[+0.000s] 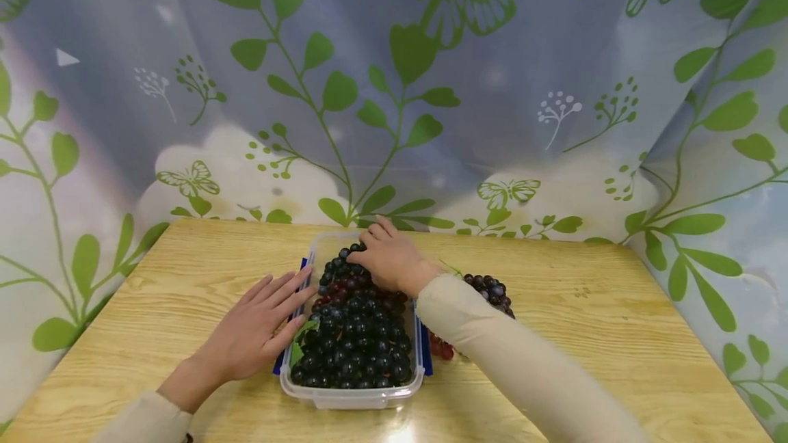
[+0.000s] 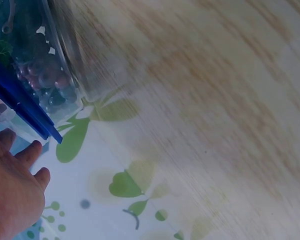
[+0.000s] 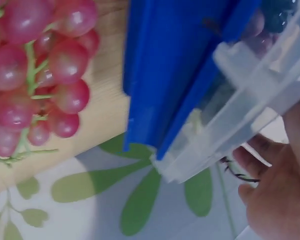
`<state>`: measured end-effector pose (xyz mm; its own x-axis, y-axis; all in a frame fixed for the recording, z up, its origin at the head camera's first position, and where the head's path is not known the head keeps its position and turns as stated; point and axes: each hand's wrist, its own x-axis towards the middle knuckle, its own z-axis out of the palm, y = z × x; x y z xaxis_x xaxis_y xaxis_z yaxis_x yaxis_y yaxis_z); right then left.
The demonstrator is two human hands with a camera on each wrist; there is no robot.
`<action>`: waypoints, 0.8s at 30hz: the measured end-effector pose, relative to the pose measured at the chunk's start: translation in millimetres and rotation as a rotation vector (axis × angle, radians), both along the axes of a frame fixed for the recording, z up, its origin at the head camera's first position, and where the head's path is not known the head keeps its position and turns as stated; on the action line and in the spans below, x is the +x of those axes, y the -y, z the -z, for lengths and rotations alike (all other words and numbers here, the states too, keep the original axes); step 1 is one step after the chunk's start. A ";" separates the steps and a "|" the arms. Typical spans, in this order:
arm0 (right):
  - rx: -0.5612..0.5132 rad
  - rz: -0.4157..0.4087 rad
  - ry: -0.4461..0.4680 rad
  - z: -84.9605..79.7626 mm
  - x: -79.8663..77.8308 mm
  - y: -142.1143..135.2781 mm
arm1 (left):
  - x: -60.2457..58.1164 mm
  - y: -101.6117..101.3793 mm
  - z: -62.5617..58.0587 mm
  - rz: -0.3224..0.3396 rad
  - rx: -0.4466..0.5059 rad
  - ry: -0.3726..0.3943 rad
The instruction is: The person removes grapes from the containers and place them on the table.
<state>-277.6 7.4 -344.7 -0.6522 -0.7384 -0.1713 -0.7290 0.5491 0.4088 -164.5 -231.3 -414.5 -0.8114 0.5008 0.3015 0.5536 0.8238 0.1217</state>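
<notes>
A clear plastic box [image 1: 351, 394] with blue side latches [image 3: 175, 75] holds a heap of dark grapes [image 1: 357, 340], reddish ones among them. My left hand [image 1: 261, 323] rests along its left wall, fingers stretched out and touching the rim. Over the far end of the heap is my right hand [image 1: 390, 255], thumb beside the dark grapes there. In the right wrist view a thin dark stem [image 3: 237, 175] crosses by its fingers, and background shows between thumb and fingers. The grapes hide part of that hand's contact.
Right of the box lie dark grapes [image 1: 492, 289] and a bunch of red grapes [image 3: 40, 75], partly hidden by the right sleeve [image 1: 505, 354]. The wooden table [image 1: 591, 333] ends at a leaf-printed curtain [image 1: 492, 122] behind. A green leaf [image 1: 297, 353] lies inside the box's left wall.
</notes>
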 end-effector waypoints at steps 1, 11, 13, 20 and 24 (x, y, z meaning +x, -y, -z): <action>0.025 0.011 -0.010 0.4 1.0 2.1 | 0.1 -0.4 0.3 0.000 0.002 0.003; 0.047 0.049 -0.078 6.7 -2.3 8.3 | -0.2 -1.4 1.8 -0.003 0.007 0.005; 0.038 0.049 -0.085 7.8 -3.6 8.1 | -0.4 -1.7 1.9 -0.001 0.006 0.002; 0.045 -0.005 -0.137 10.0 -4.9 3.8 | -0.5 -2.3 2.7 0.000 0.013 0.004; 0.055 -0.039 -0.178 10.2 -6.7 -1.8 | 0.1 -1.5 3.0 0.000 0.022 0.002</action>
